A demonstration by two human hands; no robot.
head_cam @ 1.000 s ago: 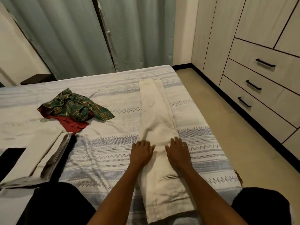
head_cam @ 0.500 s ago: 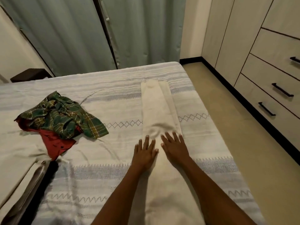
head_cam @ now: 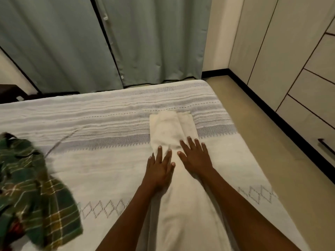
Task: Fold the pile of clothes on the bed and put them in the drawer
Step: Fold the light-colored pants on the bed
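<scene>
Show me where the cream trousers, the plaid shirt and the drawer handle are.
cream trousers point(head_cam: 168, 127): head view, on the far leg ends.
plaid shirt point(head_cam: 36, 196): head view, on the middle of the crumpled cloth.
drawer handle point(head_cam: 326, 146): head view, on the dark bar at the right edge.

No readable text, labels, brands or numbers anywhere

Both hands, left hand point(head_cam: 159, 169) and right hand point(head_cam: 196, 156), slid flat up cream trousers point(head_cam: 170, 131) toward far leg ends.
</scene>
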